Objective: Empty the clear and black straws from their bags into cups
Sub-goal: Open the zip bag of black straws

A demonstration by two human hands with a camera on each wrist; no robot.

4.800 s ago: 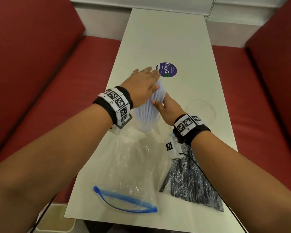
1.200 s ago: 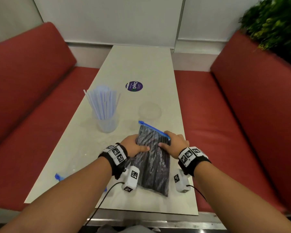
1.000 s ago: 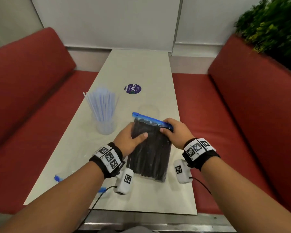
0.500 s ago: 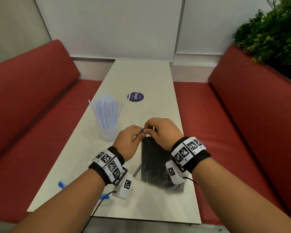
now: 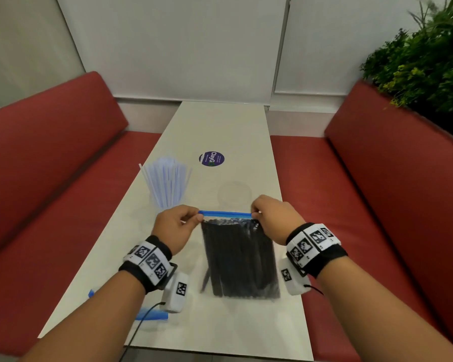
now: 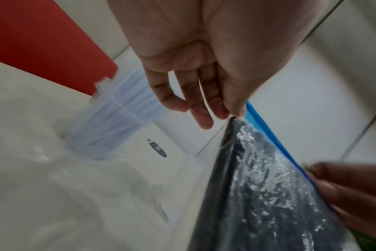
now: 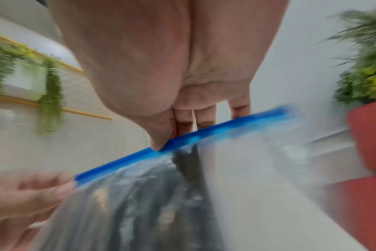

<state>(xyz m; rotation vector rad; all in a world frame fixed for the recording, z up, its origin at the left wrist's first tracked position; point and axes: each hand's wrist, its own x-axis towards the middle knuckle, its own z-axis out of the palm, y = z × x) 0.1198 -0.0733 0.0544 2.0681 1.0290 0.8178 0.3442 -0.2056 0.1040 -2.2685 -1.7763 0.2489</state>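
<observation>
- Both hands hold up the bag of black straws (image 5: 239,257) above the table (image 5: 228,131): my left hand (image 5: 174,227) and right hand (image 5: 273,218) each pinch an end of its blue zip strip (image 5: 225,213).
- Clear straws (image 5: 168,184) stand in a cup, far left.

A long pale desk (image 5: 228,131) runs up to a white panelled wall (image 5: 183,45). Red padded benches (image 5: 45,158) flank the desk on both sides. Leafy green plants (image 5: 426,64) rise behind the bench right of the desk.
</observation>
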